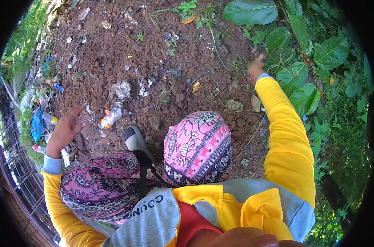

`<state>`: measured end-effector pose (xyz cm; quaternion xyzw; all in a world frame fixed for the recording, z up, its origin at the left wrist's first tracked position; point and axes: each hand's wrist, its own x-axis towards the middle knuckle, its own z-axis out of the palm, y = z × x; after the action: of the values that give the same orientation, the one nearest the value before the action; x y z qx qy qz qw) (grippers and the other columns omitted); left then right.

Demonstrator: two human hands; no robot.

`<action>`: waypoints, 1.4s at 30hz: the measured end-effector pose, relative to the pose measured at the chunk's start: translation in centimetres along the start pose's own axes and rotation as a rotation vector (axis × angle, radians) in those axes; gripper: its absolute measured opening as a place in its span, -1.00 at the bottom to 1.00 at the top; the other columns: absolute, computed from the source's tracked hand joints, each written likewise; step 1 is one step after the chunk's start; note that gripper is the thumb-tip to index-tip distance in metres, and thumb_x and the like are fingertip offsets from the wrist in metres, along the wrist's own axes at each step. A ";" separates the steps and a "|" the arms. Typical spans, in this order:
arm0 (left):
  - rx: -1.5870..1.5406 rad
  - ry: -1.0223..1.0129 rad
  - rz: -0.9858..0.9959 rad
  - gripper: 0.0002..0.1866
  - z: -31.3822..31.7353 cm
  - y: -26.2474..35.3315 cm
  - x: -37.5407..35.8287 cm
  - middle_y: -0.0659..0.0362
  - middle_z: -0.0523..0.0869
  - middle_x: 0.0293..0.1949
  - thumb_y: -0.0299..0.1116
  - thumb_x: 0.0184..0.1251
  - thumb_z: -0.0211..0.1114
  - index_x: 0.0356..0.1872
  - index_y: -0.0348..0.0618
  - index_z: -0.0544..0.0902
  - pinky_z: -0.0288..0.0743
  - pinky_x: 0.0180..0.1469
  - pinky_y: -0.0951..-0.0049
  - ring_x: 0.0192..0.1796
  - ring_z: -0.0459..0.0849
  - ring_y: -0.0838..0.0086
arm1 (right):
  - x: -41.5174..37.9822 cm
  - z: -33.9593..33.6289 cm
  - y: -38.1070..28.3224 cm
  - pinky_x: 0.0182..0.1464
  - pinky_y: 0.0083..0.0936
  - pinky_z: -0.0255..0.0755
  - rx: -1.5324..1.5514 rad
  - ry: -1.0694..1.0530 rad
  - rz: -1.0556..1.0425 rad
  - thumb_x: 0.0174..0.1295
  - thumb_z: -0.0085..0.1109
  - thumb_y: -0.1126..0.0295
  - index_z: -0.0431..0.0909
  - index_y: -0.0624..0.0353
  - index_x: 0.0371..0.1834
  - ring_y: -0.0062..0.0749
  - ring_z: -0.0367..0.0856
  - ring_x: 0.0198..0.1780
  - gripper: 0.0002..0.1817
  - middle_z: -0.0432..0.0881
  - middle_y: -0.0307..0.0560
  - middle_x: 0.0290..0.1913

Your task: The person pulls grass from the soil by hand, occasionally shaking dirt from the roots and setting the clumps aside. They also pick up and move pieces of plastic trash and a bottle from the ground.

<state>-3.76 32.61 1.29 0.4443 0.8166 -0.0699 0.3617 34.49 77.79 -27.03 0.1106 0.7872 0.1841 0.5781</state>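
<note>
My left hand (67, 131) hovers over the soil at the left, fingers curved and thumb apart, with nothing in it. Just past its fingertips is a small white scrap (88, 109). To its right lies a clear crumpled plastic bottle (112, 117) with an orange part. My right hand (256, 68) reaches far out to the ground at the upper right, beside a leafy plant (295, 74). Its fingers are drawn together around a small greyish piece at their tips, too small to make out.
Crumpled foil-like litter (122, 89) lies on the brown soil (100, 57). A blue plastic piece (37, 125) and several bottles are at the left, near a metal fence (20, 158). My patterned knees (197, 148) and one shoe (135, 140) are in front. Dense greenery borders the right.
</note>
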 end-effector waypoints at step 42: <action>-0.148 -0.037 -0.046 -0.52 -1.7 -1.1 1.3 -0.01 0.53 0.01 -0.34 0.17 0.15 0.12 -0.32 0.36 0.35 0.05 0.41 -0.04 0.53 0.35 | 8.0 15.7 -5.4 0.09 -0.21 0.29 0.769 0.836 0.682 0.26 -0.35 0.13 0.35 -0.08 0.06 -0.08 0.42 0.07 -0.62 0.41 -0.04 0.11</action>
<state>-5.97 33.55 1.41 0.3960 0.8228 -0.0259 0.4068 47.19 78.54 -40.44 0.4712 0.8758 0.0900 0.0524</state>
